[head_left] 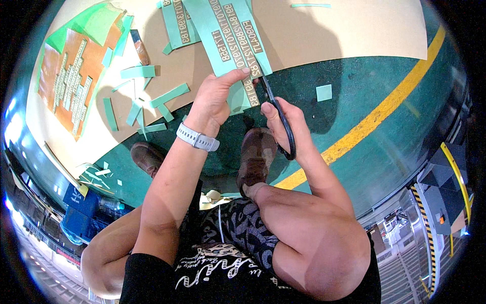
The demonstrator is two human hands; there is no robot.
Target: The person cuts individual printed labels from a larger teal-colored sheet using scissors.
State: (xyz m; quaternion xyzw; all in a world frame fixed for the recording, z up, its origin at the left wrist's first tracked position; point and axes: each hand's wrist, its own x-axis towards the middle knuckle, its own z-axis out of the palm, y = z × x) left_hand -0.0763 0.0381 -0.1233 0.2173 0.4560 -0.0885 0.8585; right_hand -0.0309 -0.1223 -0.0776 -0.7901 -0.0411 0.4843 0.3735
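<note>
My left hand (213,96), with a pale watch strap at the wrist, pinches the lower part of a light-green stencil sheet (215,48) with rows of cut-out characters. My right hand (292,121) is closed round the black handles of a pair of scissors (290,144). The scissor blades reach up to the sheet, beside its right-hand rows and close to my left fingertips. How far apart the blades are is hard to see. Another green stencil piece (178,25) lies on the brown paper just left of the held sheet.
Brown paper (354,30) covers the far floor. On it are green offcuts (169,95), a utility knife (139,45) and an orange-brown stencilled sheet (63,76). A green square (324,92) lies on the green floor, near a yellow line (374,114). My shoes (255,157) are just below my hands.
</note>
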